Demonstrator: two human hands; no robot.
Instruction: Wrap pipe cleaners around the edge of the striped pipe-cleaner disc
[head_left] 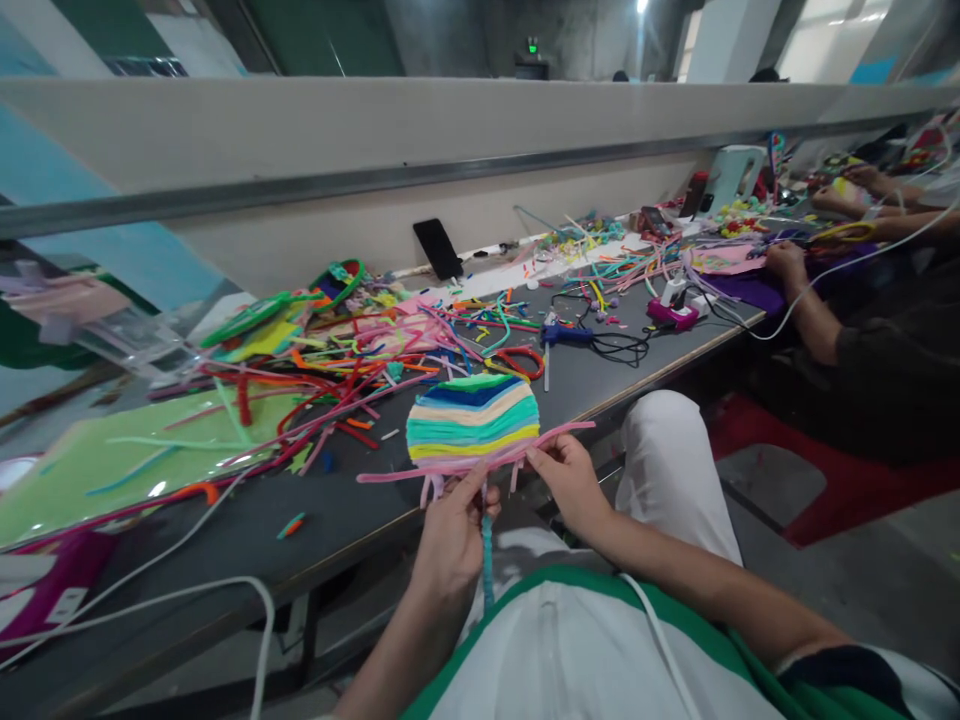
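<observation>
With pinching grip, the left hand (454, 525) and right hand (566, 483) are grasping the pink pipe cleaner (504, 458) along the striped panel (474, 422), where uneven pulling might be bending it crooked.

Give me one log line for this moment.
left hand: holding striped piece; right hand: pinching pink strip; glue gun: on table

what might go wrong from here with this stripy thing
The long pink strip could shift out of line: both ends jut past the striped piece, and the left hand and right hand grip only near its lower edge.
The white cable over the person's front might snag on the right forearm.
Loose scraps crowding the table could get mixed in.
</observation>
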